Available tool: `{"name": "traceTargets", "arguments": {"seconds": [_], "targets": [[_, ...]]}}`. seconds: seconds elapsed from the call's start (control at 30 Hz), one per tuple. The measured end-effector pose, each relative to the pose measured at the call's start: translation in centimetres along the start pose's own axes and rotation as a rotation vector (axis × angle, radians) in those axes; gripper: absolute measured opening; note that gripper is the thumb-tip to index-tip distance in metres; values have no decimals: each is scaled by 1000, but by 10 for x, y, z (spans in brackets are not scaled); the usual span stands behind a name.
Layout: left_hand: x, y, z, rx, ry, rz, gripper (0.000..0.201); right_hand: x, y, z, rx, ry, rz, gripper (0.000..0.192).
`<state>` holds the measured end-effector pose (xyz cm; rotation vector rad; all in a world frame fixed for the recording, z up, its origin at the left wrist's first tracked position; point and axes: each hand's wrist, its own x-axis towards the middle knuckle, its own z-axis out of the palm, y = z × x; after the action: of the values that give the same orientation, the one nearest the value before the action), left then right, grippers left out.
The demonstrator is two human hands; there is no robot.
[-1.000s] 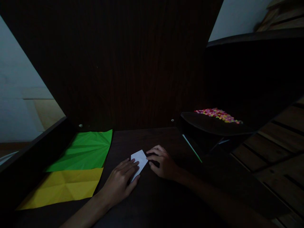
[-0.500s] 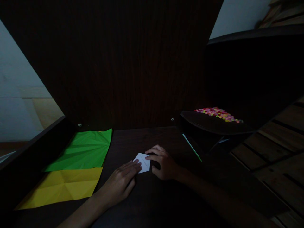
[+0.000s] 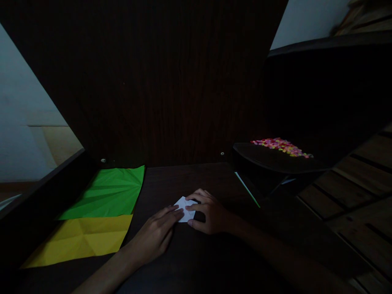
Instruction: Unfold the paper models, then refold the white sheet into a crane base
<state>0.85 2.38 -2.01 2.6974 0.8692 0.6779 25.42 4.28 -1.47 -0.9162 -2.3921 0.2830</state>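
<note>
A small folded piece of white paper (image 3: 189, 214), five-sided in outline, lies on the dark wooden surface between my hands. My left hand (image 3: 157, 230) is open, its extended fingers resting flat on the paper's left part. From the right, my right hand (image 3: 211, 212) reaches over it with fingers spread. Its fingertips touch the top of the paper and its thumb is by the near edge. Fingers cover part of the paper, so not all folds show.
At left lie a creased green sheet (image 3: 107, 194) and a creased yellow sheet (image 3: 81, 239). A thin green-and-white strip (image 3: 247, 190) is to the right. Several small pink, red and yellow pieces (image 3: 280, 146) lie on a dark curved shelf (image 3: 263, 157). A tall dark panel (image 3: 183, 81) stands behind.
The paper has shifted slightly to the right. My right hand's fingers have moved further onto it, and its thumb has come to the near edge. My left hand stays on the paper.
</note>
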Motion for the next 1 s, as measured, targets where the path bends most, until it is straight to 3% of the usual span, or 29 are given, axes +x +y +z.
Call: {"name": "traceTargets", "arguments": {"seconds": [0.33, 0.57, 0.8, 1.0], "targets": [[4, 0, 3, 41, 116, -128, 38, 1, -1, 2, 4, 2, 21, 37], [2, -1, 6, 66, 126, -186, 42, 1, 0, 3, 57, 14, 34, 48], [2, -3, 7, 94, 139, -191, 43, 0, 0, 3, 27, 6, 12, 42], [0, -5, 8, 106, 134, -201, 48, 1, -2, 0, 3, -27, 18, 57]]}}
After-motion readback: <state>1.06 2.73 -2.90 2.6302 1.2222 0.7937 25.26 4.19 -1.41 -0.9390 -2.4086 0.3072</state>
